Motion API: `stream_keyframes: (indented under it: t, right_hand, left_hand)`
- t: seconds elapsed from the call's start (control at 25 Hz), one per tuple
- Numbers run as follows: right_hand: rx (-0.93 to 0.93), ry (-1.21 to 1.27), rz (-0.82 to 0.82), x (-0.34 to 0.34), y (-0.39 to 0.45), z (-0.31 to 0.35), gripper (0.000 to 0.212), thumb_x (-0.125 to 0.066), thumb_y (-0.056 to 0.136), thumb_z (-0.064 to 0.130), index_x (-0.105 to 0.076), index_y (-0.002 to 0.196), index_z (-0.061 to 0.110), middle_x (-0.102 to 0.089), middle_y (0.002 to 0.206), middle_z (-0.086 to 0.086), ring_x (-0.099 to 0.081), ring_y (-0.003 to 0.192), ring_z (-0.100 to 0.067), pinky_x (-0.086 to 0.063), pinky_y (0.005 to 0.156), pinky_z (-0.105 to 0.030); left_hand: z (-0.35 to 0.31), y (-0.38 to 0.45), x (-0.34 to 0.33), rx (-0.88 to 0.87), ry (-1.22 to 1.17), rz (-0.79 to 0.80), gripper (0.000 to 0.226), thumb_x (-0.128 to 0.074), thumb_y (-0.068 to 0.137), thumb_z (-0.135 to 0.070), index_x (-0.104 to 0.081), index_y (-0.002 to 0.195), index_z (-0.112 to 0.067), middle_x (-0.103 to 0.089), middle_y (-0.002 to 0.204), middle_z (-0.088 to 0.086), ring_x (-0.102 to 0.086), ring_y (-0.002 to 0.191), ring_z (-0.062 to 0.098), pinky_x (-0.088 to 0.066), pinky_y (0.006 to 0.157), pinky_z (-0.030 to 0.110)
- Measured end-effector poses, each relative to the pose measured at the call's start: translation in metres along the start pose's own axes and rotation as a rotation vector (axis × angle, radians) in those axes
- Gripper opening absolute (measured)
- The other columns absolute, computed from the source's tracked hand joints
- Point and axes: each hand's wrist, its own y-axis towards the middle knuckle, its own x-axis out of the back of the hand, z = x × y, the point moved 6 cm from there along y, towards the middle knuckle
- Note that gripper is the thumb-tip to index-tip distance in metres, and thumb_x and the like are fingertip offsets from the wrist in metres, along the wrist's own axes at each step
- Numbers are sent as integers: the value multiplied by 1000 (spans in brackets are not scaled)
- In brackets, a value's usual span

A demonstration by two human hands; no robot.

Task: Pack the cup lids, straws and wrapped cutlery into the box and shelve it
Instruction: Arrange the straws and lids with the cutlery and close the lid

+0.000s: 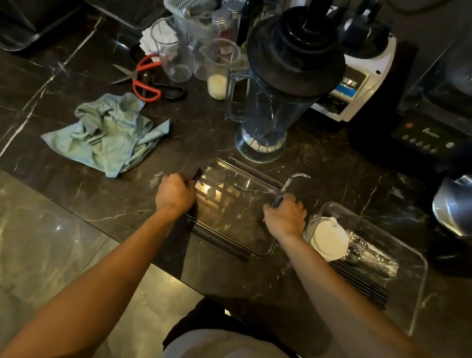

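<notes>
A clear plastic box (235,206) stands on the dark marble counter in front of me. My left hand (175,194) grips its left rim and my right hand (285,217) grips its right rim. The box looks empty; black straws (219,243) lie along its near edge. To the right sits a clear tray (406,277) holding white cup lids (329,239), plastic-wrapped cutlery (372,254) and more black straws (361,287).
A blender jug (273,103) stands just behind the box. A crumpled teal cloth (109,133) lies at the left, with orange scissors (141,77) and clear cups (182,55) beyond. Blender bases (434,128) and a metal pitcher (465,203) crowd the right.
</notes>
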Motion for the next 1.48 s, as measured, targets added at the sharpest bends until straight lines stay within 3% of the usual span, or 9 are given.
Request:
stream_keyframes:
  t: [0.16,0.24,0.32,0.48,0.72,0.96,1.08,1.32,1.48]
  right_hand:
    - [75,-54,66,-4,-5,2,64,-65,92,37,-43,147,11,-38,155,-21,-35,142,-43,-35,114,-52]
    - [113,-52,113,-5,-11,4,68,-64,94,34,-37,152,12,-23,165,-21,-25,150,-42,-30,121,-51]
    - [179,-19,162,-2,-16,8,68,-61,96,27,-35,156,11,-23,167,-17,-23,153,-39,-27,123,-48]
    - [276,107,252,11,-26,13,65,-57,93,3,-41,155,12,-45,156,-10,-43,145,-29,-35,120,-39]
    - [519,127,200,65,-47,6,86,-50,83,-19,-41,157,24,-32,165,3,-21,155,-13,-19,123,-25]
    - [756,-24,-9,126,-51,-32,98,-47,79,-27,-40,157,31,-27,167,14,-12,157,-8,-16,128,-42]
    - [766,30,-1,149,-51,-67,90,-55,90,-21,-38,159,34,-20,167,23,-15,151,11,-26,119,-15]
    - [745,257,-203,192,-62,-145,68,-66,94,-10,-49,152,20,-38,164,8,-38,150,-11,-36,119,-34]
    - [530,531,-328,216,-76,-195,58,-58,96,-11,-55,141,26,-61,140,3,-64,118,-3,-53,93,-18]
  left_hand:
    - [-10,-9,16,74,-148,10,33,-45,101,-30,-67,98,-5,-72,92,16,-75,85,27,-60,83,34]
    - [-27,-21,26,79,-300,19,30,-41,104,-25,-59,87,-9,-68,76,14,-73,56,8,-58,57,19]
    - [-46,-36,36,94,-463,35,28,-38,108,-18,-54,87,-10,-68,79,14,-68,47,10,-51,41,19]
    - [-76,-60,58,6,-547,6,30,-36,109,-18,-55,90,-4,-65,74,16,-66,41,11,-48,38,21]
    - [-91,-78,87,-48,-769,-15,31,-36,108,-12,-53,84,-4,-56,66,11,-67,43,17,-53,37,30]
    - [-111,-99,86,-40,-903,46,31,-34,109,-10,-56,87,-4,-49,67,9,-64,39,13,-50,35,23]
    - [-128,-104,62,-22,-909,133,33,-33,110,-10,-58,88,-5,-53,55,4,-64,39,13,-49,34,22]
    - [-175,-126,-8,61,-972,430,27,-36,110,-11,-56,93,-7,-59,54,1,-68,43,11,-49,35,19]
    - [-217,-150,-41,-81,-925,659,19,-45,107,-15,-60,113,-5,-67,81,10,-66,65,13,-56,48,19]
